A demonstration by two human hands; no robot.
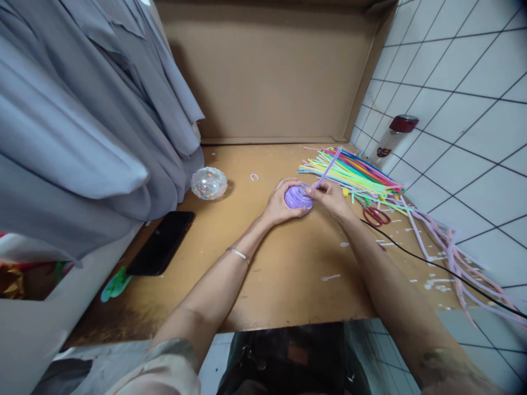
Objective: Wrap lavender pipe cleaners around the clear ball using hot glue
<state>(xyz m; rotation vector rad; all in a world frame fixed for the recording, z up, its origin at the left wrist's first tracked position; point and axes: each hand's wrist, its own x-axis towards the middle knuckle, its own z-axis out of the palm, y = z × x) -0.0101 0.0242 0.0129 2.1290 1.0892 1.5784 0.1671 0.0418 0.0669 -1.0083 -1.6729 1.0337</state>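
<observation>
My left hand [280,203] is wrapped around the left side of a rounded purple piece [296,198], which looks wound in rows of fuzzy pipe cleaner. At its right edge, my right hand [332,198] pinches a light purple pipe cleaner [330,165]. The free end of that strand points up and to the right. Where the strand meets the wound piece is partly hidden by my fingers. Both hands are held just above the wooden table [280,274].
A clear round container [209,183] and a black phone [162,243] lie left, beside grey cloth [102,109]. Right are colourful pipe cleaners [354,171], red-handled scissors [376,216], a red-lidded jar [393,140] and a black cable [411,252]. Cardboard [272,71] stands behind.
</observation>
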